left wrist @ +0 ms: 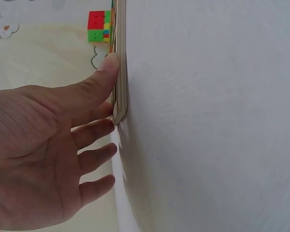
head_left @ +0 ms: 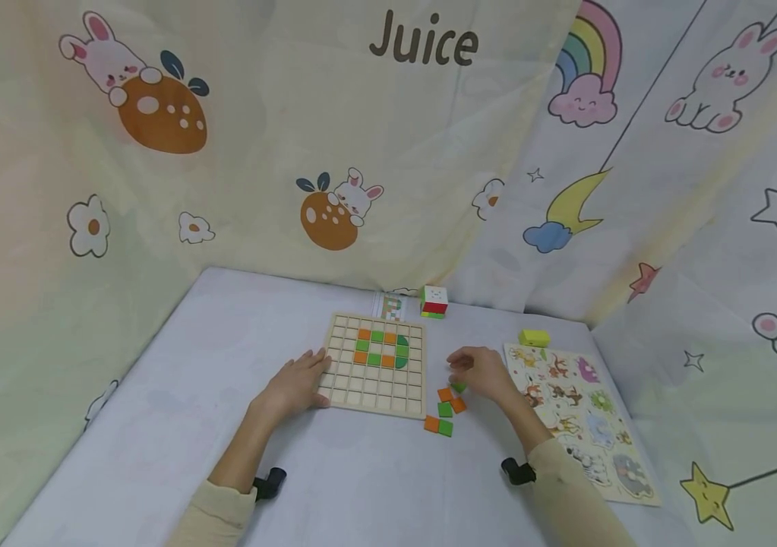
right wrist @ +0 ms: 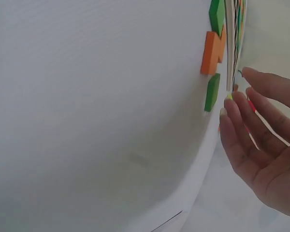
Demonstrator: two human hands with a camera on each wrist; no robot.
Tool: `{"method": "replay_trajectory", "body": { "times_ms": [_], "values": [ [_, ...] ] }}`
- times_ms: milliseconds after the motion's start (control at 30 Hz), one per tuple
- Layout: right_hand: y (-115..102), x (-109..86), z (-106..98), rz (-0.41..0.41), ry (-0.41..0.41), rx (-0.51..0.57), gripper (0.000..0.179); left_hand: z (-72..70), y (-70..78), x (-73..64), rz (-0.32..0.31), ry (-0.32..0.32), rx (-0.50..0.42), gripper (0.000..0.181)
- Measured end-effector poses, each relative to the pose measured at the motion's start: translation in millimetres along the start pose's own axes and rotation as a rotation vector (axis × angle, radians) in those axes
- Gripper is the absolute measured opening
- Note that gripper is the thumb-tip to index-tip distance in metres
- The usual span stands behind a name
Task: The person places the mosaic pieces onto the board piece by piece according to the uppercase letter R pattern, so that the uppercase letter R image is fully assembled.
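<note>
A wooden grid board (head_left: 374,387) lies on the table, with orange and green tiles set in a ring in its upper part. Rounded green pieces (head_left: 401,362) form part of the ring's right side. My left hand (head_left: 295,384) rests at the board's left edge, thumb on the rim in the left wrist view and the other fingers spread. My right hand (head_left: 485,372) hovers right of the board, fingers loosely bent, with nothing between them in the right wrist view. Just below it are several loose square tiles, among them a green tile (right wrist: 212,93) and an orange tile (right wrist: 210,53).
Behind the board lie a printed pattern card (head_left: 391,306) and a puzzle cube (head_left: 434,301). At the right is an animal picture puzzle (head_left: 600,429), with a yellow block (head_left: 534,338) at its far edge. Printed cloth walls (head_left: 258,152) rise behind the table.
</note>
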State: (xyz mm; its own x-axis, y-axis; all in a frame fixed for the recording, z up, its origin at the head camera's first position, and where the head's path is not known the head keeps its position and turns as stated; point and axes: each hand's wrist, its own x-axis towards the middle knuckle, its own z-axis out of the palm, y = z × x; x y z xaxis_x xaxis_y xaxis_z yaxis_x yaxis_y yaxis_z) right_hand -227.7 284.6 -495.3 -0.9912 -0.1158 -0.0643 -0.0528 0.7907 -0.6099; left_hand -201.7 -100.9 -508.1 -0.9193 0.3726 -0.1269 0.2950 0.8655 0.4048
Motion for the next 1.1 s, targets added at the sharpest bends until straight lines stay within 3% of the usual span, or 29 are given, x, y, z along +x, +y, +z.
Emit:
{"method": "replay_trajectory", "body": {
  "times_ms": [300,667,967,1100],
  "values": [
    [14,-2.0,2,-0.007,-0.020,-0.064,0.033,0.9,-0.6,-0.1,-0.007,-0.003,0.005,0.086],
    [11,-1.0,1,0.040,-0.018,-0.091,0.040,1.1,-0.5,0.9,-0.011,-0.002,0.003,0.086],
    [7,-1.4,4,0.085,-0.003,-0.074,0.033,2.1,-2.0,1.4,-0.012,-0.008,0.004,0.087],
    [2,0.8,5,0.044,0.027,-0.056,0.027,0.4,-1.2,-0.3,-0.012,-0.007,0.001,0.086]
  ]
}}
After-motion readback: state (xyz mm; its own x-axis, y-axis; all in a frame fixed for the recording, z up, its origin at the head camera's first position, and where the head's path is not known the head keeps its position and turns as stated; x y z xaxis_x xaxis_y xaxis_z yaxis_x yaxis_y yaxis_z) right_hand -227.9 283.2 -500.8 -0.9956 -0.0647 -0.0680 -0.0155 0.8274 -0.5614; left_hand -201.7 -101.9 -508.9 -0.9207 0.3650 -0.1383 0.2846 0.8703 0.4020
